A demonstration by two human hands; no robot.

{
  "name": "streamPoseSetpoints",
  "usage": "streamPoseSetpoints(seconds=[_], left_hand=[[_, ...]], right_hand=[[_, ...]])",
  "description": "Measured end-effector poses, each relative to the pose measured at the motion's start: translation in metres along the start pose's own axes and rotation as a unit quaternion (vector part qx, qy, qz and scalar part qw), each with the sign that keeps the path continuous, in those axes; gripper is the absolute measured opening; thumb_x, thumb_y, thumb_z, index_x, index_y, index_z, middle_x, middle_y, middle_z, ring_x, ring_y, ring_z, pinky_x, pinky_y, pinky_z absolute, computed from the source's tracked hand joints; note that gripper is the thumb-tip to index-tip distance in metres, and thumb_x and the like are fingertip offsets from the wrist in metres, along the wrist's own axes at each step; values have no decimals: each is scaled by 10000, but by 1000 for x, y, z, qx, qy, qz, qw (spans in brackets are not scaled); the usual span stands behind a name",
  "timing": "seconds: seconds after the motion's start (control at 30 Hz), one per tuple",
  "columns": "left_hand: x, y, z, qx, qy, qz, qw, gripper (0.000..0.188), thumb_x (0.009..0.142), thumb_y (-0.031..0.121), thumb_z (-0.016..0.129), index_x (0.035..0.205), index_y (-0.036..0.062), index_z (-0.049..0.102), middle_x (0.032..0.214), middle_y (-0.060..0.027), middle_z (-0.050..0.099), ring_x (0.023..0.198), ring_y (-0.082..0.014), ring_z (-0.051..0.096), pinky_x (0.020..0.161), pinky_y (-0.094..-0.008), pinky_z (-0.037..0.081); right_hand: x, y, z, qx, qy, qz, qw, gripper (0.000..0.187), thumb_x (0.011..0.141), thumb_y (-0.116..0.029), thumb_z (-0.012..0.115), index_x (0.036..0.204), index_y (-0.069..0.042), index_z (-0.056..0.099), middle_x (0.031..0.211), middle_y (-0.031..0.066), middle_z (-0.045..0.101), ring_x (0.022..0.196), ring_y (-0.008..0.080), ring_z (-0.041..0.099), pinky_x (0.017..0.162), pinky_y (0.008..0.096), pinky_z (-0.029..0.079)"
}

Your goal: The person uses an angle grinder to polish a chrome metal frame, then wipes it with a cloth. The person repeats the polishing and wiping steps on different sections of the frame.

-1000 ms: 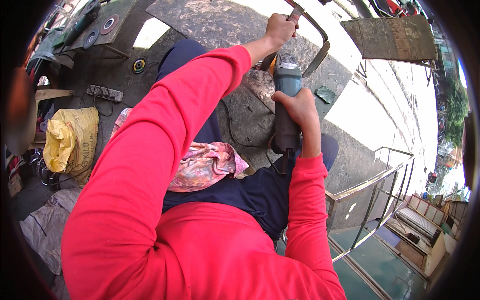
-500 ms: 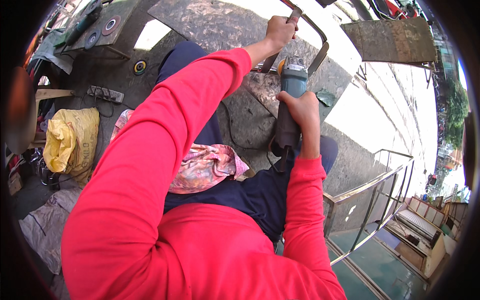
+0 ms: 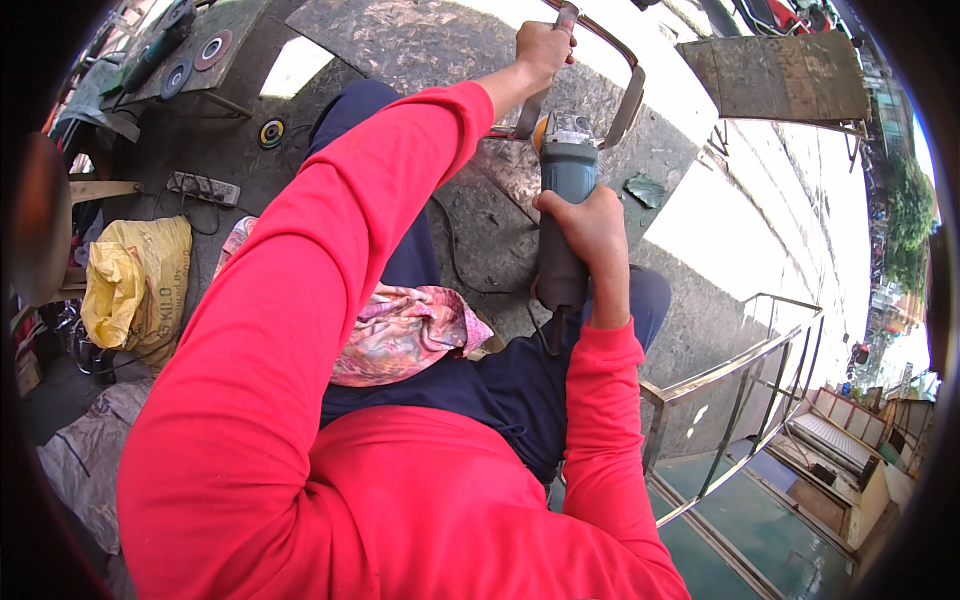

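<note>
My left hand point(image 3: 545, 50) is closed round one bar of a bent flat-metal frame point(image 3: 632, 100) at the top middle. My right hand point(image 3: 592, 232) grips the body of a blue-green and black angle grinder point(image 3: 569, 178), its thumb lying across the casing. The grinder's head points away from me, with the edge of an orange-yellow disc showing at its left side, close to the frame. Whether the disc touches the metal, I cannot tell. A black cord leaves the grinder's rear end near my right thigh.
A patterned cloth point(image 3: 405, 335) lies over my lap. To the left are a yellow sack point(image 3: 140, 285), a power strip point(image 3: 204, 188) and a loose disc point(image 3: 271, 133). A low table point(image 3: 225, 75) holds more discs. At right stand a metal railing point(image 3: 715, 375) and a wooden bench point(image 3: 775, 78).
The grinder and my right hand have shifted slightly left. The frame and my left hand have also moved a little left, while the whole view has drifted slightly. Both grips stay the same.
</note>
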State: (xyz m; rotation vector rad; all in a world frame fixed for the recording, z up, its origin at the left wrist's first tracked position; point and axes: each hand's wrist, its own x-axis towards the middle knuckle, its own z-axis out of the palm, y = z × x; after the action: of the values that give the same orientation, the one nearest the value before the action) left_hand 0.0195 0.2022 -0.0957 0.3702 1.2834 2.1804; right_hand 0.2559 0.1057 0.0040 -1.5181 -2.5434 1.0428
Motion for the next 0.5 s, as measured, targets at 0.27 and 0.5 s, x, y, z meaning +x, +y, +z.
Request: streamPoseSetpoints(seconds=[0.27, 0.5], left_hand=[[-8, 10, 3, -1, 11, -6, 1000, 327, 979, 192, 611, 753, -42, 647, 680, -80, 620, 530, -146, 574, 483, -311, 518], [-13, 18, 3, 6, 13, -16, 1000, 327, 989, 198, 603, 763, -33, 646, 674, -66, 605, 523, -138, 551, 511, -318, 512]], right_hand=[[-4, -8, 2, -41, 3, 9, 999, 554, 632, -398, 798, 722, 132, 663, 692, 237, 679, 661, 319, 710, 631, 412, 548], [-7, -12, 1, -38, -3, 14, 999, 575, 633, -401, 795, 722, 150, 655, 689, 246, 675, 657, 319, 709, 617, 414, 544]])
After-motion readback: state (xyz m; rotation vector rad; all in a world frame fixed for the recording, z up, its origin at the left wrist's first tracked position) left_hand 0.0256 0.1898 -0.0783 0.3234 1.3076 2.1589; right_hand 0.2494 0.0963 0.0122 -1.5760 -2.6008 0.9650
